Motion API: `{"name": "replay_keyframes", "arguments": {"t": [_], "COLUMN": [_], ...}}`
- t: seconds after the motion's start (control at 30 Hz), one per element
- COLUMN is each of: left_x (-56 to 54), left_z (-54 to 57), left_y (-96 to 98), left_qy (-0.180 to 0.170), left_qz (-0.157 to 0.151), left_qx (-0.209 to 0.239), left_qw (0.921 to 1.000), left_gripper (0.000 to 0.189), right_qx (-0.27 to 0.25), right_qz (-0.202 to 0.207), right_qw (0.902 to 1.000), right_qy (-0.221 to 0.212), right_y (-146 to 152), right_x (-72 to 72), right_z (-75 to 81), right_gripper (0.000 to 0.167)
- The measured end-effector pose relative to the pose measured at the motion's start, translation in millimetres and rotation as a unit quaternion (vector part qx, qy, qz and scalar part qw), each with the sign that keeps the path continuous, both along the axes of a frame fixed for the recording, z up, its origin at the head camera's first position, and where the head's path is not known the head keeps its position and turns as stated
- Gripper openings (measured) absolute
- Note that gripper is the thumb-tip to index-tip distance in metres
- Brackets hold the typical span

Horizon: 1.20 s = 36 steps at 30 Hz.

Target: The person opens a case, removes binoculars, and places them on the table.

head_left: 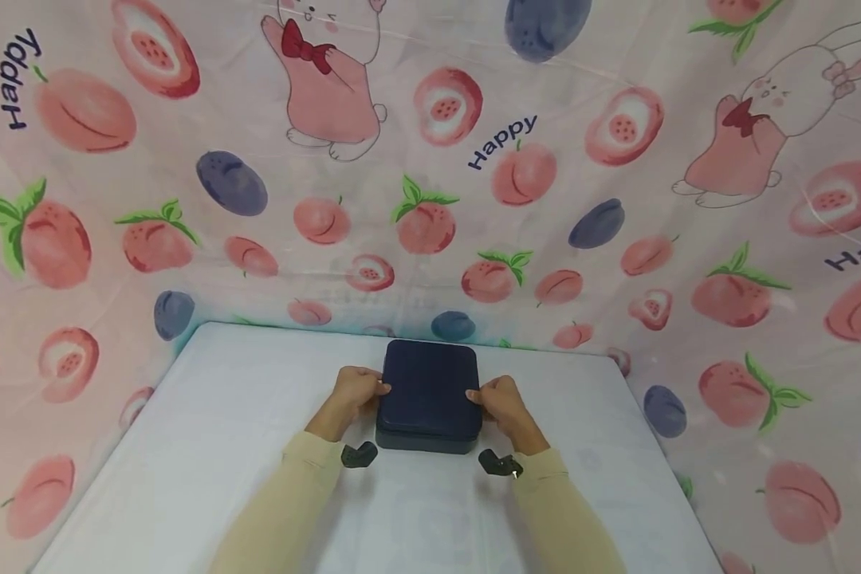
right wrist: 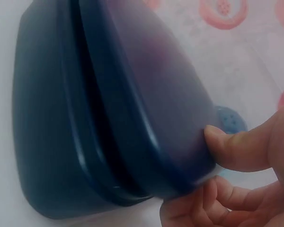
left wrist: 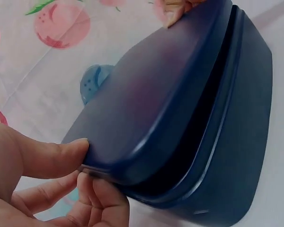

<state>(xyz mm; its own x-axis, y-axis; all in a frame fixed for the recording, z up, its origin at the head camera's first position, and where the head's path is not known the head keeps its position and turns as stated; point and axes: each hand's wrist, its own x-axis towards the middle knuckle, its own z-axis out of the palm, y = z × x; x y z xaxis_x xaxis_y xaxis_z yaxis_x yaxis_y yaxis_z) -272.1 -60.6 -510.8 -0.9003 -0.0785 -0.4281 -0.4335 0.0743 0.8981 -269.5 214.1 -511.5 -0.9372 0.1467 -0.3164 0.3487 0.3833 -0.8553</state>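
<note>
A dark blue square tin with rounded corners sits on the white table, its lid (head_left: 430,387) tilted up off the base (head_left: 426,441). In both wrist views a dark gap shows between the lid (left wrist: 146,90) and the base (left wrist: 241,127), widest along the near side. My left hand (head_left: 357,389) pinches the lid's left edge, thumb on top and fingers beneath. On the opposite edge my right hand (head_left: 501,399) holds the lid (right wrist: 161,80) in the same way. What lies inside the tin is hidden.
The white table (head_left: 215,414) carries the tin near its far edge. A fruit-and-rabbit printed curtain (head_left: 402,175) hangs behind and along both sides. Dark wrist-worn devices (head_left: 359,455) sit beside the beige sleeves (head_left: 280,502).
</note>
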Motion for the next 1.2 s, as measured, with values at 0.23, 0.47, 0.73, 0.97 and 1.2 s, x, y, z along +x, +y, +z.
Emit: {"name": "replay_keyframes", "arguments": {"t": [0.23,0.47,0.73,0.97,1.2], "left_x": [1.6,0.9,0.4,3.2,5.0], "left_z": [4.2,7.9,12.9,22.2,27.8], "left_y": [-6.0,-20.0,-36.9,-52.8,-69.1], "left_qy": [0.000,0.021,0.023,0.028,0.036], "left_qz": [-0.001,-0.009,-0.026,-0.033,-0.038], "left_qx": [0.021,0.047,0.049,0.034,0.026], "left_qw": [0.9998,0.9986,0.9982,0.9985,0.9983], "left_gripper": [0.038,0.045,0.056,0.056,0.057], "right_qx": [0.000,-0.020,-0.050,-0.091,-0.097], "right_qz": [-0.012,-0.027,-0.014,0.000,0.014], "right_qw": [0.9999,0.9989,0.9972,0.9937,0.9923], "right_qy": [0.009,0.033,0.053,0.066,0.076], "right_y": [-2.2,-14.5,-27.2,-42.0,-56.8], "right_x": [2.7,7.9,8.9,7.6,6.7], "right_z": [6.8,13.2,17.0,19.2,23.8], "right_gripper": [0.020,0.045,0.057,0.059,0.058]}}
